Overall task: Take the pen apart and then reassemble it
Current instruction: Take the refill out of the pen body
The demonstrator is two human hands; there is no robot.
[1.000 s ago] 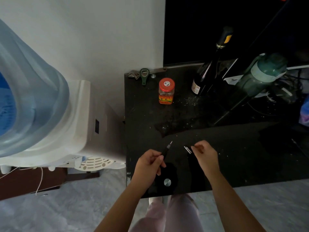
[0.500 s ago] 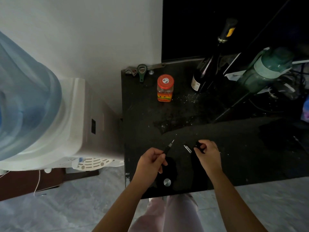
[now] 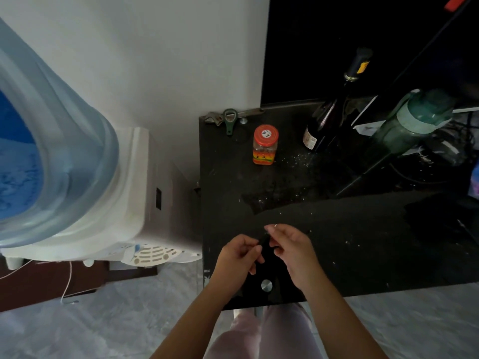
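Note:
Both hands meet over the near edge of the black table point(image 3: 363, 242). My left hand point(image 3: 239, 253) pinches the lower end of a dark pen body point(image 3: 264, 240), which runs up between the two hands. My right hand point(image 3: 291, 248) grips the other pen piece, a dark cap whose silver tip point(image 3: 276, 225) pokes out above the fingers. The two pieces are together or nearly touching; the joint is hidden by my fingers and the dim light.
A red-lidded jar point(image 3: 265, 145) stands mid-table, a dark wine bottle point(image 3: 329, 120) and a green flask point(image 3: 412, 123) behind it. A green bottle opener point(image 3: 229, 120) lies at the far left corner. A water dispenser point(image 3: 77, 190) stands to the left. A round metal disc point(image 3: 266, 285) sits below my hands.
My hands have come together: the pen body and the cap, held apart a second ago, now meet between my fingers. The camera has also shifted slightly.

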